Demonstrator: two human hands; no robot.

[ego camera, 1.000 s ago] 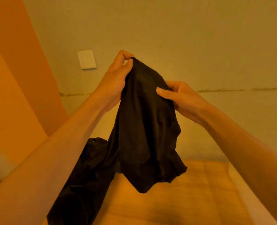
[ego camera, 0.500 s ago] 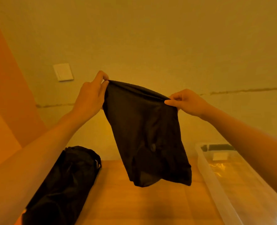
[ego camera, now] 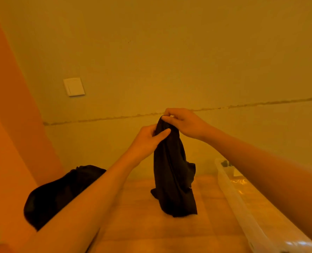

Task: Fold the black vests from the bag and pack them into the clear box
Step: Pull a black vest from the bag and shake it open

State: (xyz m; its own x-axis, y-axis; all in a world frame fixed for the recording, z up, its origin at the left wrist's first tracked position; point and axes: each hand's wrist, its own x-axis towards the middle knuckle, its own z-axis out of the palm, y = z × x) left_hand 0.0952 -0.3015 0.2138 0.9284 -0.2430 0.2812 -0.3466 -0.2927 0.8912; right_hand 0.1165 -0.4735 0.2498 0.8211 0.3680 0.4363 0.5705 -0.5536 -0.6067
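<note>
A black vest [ego camera: 173, 181] hangs bunched in front of me, its lower end touching the wooden surface [ego camera: 142, 225]. My right hand [ego camera: 186, 123] pinches its top edge. Just below and to the left, my left hand [ego camera: 149, 139] grips the upper part of the cloth, thumb across the front. The black bag [ego camera: 60, 192] lies at the left, partly behind my left forearm. The clear box [ego camera: 242, 210] stands at the right, its near wall visible, with my right forearm crossing above it.
A plain wall with a white switch plate [ego camera: 74, 87] stands behind the surface. An orange panel [ego camera: 9, 125] runs along the left side. Something small and dark [ego camera: 225, 163] sits at the box's far end.
My hands have come together, so the vest that was spread between them now hangs bunched and narrow. It has dropped lower and now touches the surface.
</note>
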